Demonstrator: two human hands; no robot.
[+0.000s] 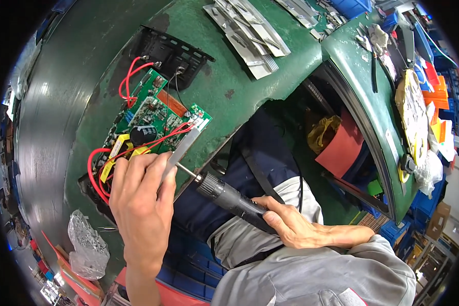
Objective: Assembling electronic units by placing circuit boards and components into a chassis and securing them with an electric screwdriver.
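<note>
My right hand (290, 222) is wrapped round the black body of an electric screwdriver (229, 196), whose metal bit points up and to the left. The bit's tip lies behind a grey metal strip (184, 147), pinched in the fingers of my left hand (142, 199). Beyond that hand is a green circuit board (155, 112) with red wires, a black capacitor (143, 134) and yellow-wrapped parts. Wires run from it to a black plastic panel (173, 58). Whether the bit touches a screw is hidden.
Several metal strips (250, 35) lie stacked at the far side of the green table (214, 97). A clear plastic bag (88, 245) is at the lower left. On the right, another green surface (352, 46) holds wrappings and scraps, with a gap between. Blue bins (349, 7) stand behind.
</note>
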